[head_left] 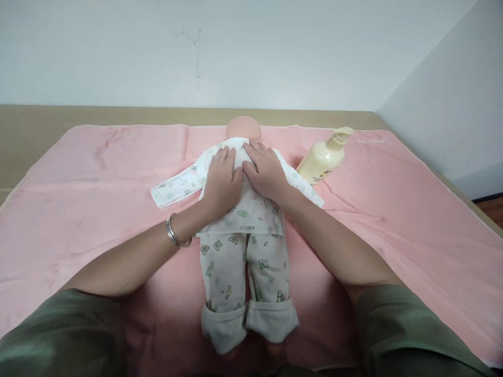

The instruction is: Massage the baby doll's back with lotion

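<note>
A baby doll (243, 127) lies stretched out on a pink cloth, its head away from me and no face showing. It wears a white printed top (251, 222) and matching trousers (223, 267) with turned-up cuffs. My left hand (225, 178) rests flat on the left part of the top, fingers pointing toward the head. Beside it, my right hand (266, 170) lies flat on the right part, fingers extended and thumb out toward the left hand. Neither hand grips anything. The doll's feet are mostly hidden under the cuffs.
A pale yellow pump bottle (323, 159) lies tilted on the pink cloth (393, 209), right of the doll and close to its sleeve. Behind the cloth runs a wooden surface's edge (157, 115) against a white wall (275, 52). Another wall stands at the right.
</note>
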A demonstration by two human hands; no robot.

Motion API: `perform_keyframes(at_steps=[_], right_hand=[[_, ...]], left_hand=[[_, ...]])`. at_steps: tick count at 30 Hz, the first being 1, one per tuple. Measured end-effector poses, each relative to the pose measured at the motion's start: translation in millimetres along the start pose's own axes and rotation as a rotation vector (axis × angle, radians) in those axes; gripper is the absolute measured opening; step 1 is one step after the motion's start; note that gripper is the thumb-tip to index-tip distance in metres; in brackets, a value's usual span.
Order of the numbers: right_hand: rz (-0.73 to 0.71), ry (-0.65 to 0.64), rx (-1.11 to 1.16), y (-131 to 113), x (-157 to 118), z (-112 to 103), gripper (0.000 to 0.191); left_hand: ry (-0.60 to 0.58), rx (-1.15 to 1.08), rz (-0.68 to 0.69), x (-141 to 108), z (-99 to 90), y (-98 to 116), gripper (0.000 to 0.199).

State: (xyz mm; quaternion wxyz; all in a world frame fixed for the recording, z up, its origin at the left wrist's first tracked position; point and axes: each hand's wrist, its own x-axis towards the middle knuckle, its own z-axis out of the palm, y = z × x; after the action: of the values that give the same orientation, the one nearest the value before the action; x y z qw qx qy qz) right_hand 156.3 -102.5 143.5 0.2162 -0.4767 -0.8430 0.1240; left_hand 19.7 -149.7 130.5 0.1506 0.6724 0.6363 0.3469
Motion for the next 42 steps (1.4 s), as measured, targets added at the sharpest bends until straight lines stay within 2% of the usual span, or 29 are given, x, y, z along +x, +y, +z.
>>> perform_keyframes(at_steps=[5,8,10,15,17,19,23,26,28,32,35,39,42], right_hand=[[-0.007,-0.002,-0.071,-3,-1,-4,0.058],[0.029,0.016,-0.161,-17,-14,-4,0.057],[0.025,0.032,-0.211,-31,-29,-3,0.057],[-0.109,-0.021,-0.22,-57,-56,0,0.057],[-0.133,-0.055,-0.161,-54,-51,-2,0.054],[-0.102,-0.062,-0.063,-40,-36,-4,0.052],[0.051,0.016,0.057,-3,-4,-3,0.053],[0.066,0.035,0.048,8,3,1,0.058],[0.059,0.035,0.02,6,1,2,0.059],[0.076,0.018,-0.078,-10,-10,-2,0.059],[0.02,0.021,-0.16,-25,-23,-2,0.058],[-0.071,0.057,-0.219,-37,-39,3,0.054],[-0.078,0.049,-0.184,-34,-35,2,0.052]], left_hand=[[-0.077,-0.046,-0.006,-14,-0.4,11,0.067],[-0.058,-0.166,-0.042,-2,-1.3,0,0.07],[-0.002,-0.229,-0.048,9,-2.0,-12,0.064],[0.084,-0.286,-0.052,25,-3.3,-32,0.05],[0.097,-0.259,-0.033,25,-3.2,-32,0.049],[0.102,-0.185,-0.01,21,-2.3,-27,0.05],[0.066,-0.008,0.075,-1,1.5,-7,0.053],[0.02,0.025,0.13,-13,3.5,4,0.054],[0.005,-0.006,0.118,-10,3.1,3,0.053],[0.022,-0.084,0.028,13,-1.0,-15,0.052],[0.028,-0.119,-0.013,27,-3.6,-27,0.051],[0.046,-0.106,0.028,27,-4.3,-29,0.048],[0.052,-0.097,0.035,24,-3.8,-27,0.048]])
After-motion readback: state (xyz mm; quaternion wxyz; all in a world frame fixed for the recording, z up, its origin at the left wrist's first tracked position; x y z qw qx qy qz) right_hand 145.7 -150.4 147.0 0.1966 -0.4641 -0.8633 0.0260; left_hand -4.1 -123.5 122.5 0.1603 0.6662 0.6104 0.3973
